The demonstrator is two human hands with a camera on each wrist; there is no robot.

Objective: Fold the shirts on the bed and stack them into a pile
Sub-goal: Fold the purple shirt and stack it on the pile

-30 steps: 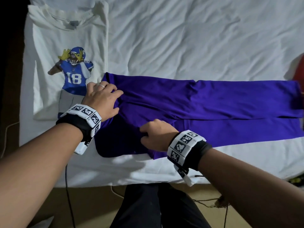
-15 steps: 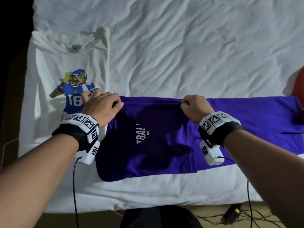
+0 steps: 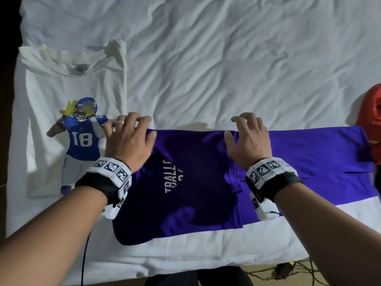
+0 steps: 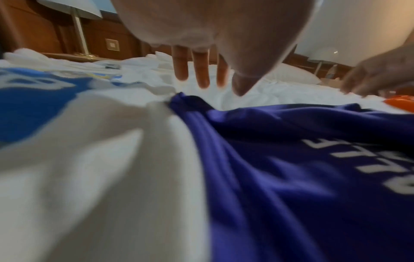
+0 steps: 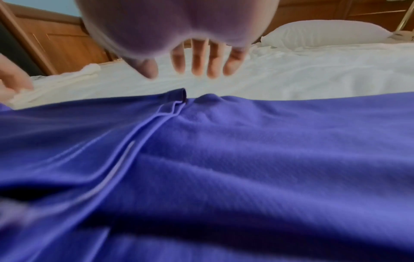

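A purple shirt [image 3: 206, 178] lies across the near part of the bed, its left end folded over so white lettering shows. My left hand [image 3: 129, 137] hovers at the fold's far left corner with fingers spread and holding nothing; the left wrist view shows the fingers [image 4: 202, 70] clear above the purple shirt [image 4: 291, 159]. My right hand [image 3: 247, 137] is open over the fold's far right corner; its fingers [image 5: 199, 62] hang above the purple cloth [image 5: 224, 159]. A folded white shirt [image 3: 61, 100] with a football player print lies at the left, under the purple shirt's left edge.
The rumpled white bed sheet [image 3: 226, 58] stretches beyond the shirts. A red-orange garment [image 3: 371, 120] lies at the right edge. Cables [image 3: 288, 271] run along the floor below the bed's near edge. A pillow [image 5: 325, 33] and wooden headboard stand at the far end.
My right hand carried the purple shirt's near edge up to its far edge, turning the lettering up. Both hands then let go and spread open above the fold's far corners.
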